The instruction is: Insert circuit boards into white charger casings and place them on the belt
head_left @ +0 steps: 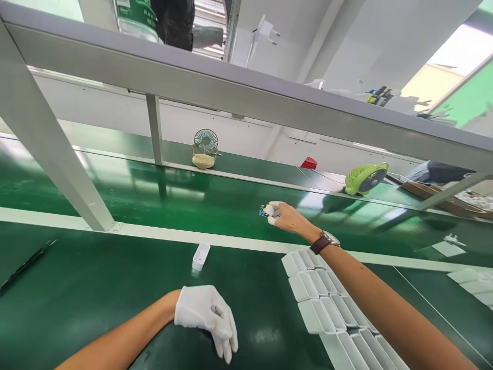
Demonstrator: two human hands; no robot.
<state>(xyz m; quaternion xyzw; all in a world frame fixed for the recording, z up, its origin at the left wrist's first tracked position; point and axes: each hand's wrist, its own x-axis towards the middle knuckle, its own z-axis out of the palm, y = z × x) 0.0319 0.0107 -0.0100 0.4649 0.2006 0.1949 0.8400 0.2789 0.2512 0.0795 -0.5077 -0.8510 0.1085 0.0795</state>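
Circuit board [265, 211] in right hand [287, 217]

Pinched between white-tipped thumb and fingers, over shiny green strip [231, 216]; dark-strapped watch [325, 241] on same wrist. Nearer, in white glove, left hand [208, 318] part-open, fingers loosely bent, above dark green table [254, 293]. Just beyond glove, one small white box [201, 256]. Below right forearm, rows of white boxes [306, 286]. Farther back, green fan [365, 179] and smaller fan [205, 148].

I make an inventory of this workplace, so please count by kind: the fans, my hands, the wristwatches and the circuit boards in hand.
Fans: 2 (beige fan, green fan)
Hands: 2 (left hand, right hand)
Wristwatch: 1
Held circuit board: 1
Total: 6
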